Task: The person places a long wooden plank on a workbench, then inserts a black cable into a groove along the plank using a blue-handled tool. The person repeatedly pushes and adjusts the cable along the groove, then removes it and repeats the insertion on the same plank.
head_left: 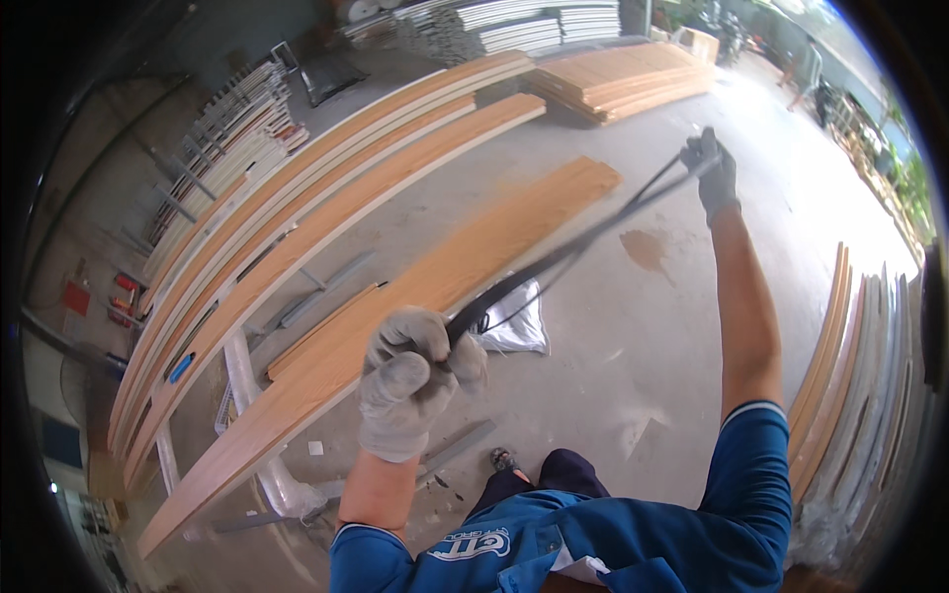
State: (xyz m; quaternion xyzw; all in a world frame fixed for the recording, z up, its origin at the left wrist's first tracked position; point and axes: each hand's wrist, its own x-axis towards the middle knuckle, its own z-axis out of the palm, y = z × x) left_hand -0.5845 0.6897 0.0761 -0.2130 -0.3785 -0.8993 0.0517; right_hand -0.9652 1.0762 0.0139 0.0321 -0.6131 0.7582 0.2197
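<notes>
A long, black, flexible strip [554, 257], doubled into more than one strand, is stretched between my two gloved hands. My left hand [407, 376], in a grey-white work glove, closes its fingers round the near end of the strip, in front of a long wood-grain board [474, 247]. Far out to the right, my right hand [710, 168] is raised at arm's length, its gloved fingers closed on the other end. Below the strip a silver plastic bag [519, 326] lies on the floor with some dark strands at its opening. Motion blurs the strip's far part.
Several long wood-grain profiles [395, 183] rest side by side at the left, with a blue object [181, 368] on them. A stack of wood-coloured panels [623, 79] lies at the back. More long profiles [830, 376] lean at the right. Plastic-wrapped supports [287, 489] stand beneath the board.
</notes>
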